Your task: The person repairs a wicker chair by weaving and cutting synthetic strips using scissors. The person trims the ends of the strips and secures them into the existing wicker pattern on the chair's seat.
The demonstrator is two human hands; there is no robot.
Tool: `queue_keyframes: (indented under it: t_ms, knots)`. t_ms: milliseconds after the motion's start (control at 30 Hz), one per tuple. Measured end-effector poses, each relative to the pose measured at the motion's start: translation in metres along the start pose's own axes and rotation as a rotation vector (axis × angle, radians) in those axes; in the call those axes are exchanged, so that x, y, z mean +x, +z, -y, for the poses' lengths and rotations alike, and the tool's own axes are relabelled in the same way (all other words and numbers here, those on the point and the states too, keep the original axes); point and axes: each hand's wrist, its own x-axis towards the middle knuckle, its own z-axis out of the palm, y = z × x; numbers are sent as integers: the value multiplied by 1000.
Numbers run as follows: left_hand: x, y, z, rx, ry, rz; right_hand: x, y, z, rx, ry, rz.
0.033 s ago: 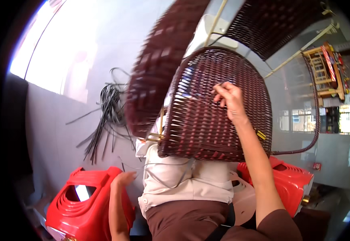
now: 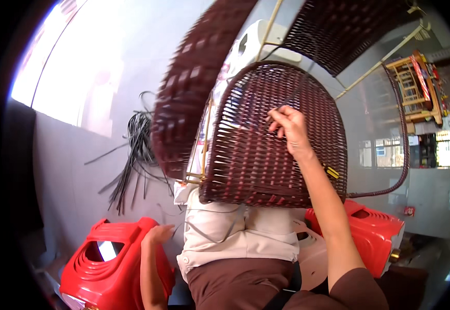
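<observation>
A woven dark-brown wicker seat panel [image 2: 240, 150] lies across my lap, its curved edge away from me. Over its middle, my right hand [image 2: 292, 126] pinches a thin dark weaving strip [image 2: 296, 93] between thumb and fingertips. Below and to the left, my left hand [image 2: 159, 235] is in the air beside a red stool, its fingers stretched out to the right and slightly blurred. A loose grey strip [image 2: 225, 235] loops over my light apron under the panel's near edge. A small yellow-and-black piece [image 2: 332, 172] sits at the panel's right side.
Another wicker panel [image 2: 189, 98] rises on the left, joined to a gold-coloured frame. A dark panel [image 2: 338, 36] is at the top right. A bundle of dark strips [image 2: 137, 144] lies on the floor. Red stools [image 2: 106, 268] flank me; a wooden rack [image 2: 416, 90] stands far right.
The wicker panels and frame have shifted slightly left. My right hand has moved a little left, still pinching the strip. My left hand's outline is a bit sharper.
</observation>
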Motion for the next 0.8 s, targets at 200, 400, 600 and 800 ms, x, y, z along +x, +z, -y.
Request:
queue_keyframes:
  t_ms: [200, 400, 600, 800]
  knots:
    - [-110, -60, -156, -410, 332, -542, -2, -5, -4, 39, -60, 11]
    - [-91, -27, -232, -589, 548, -556, -4, -2, 8, 3, -161, -19]
    - [-71, -7, -251, -934, 515, -610, 17, -5, 31, -82, -247, -62]
    - [-78, -13, -256, -942, 411, -557, 54, -21, 70, -12, -333, -173]
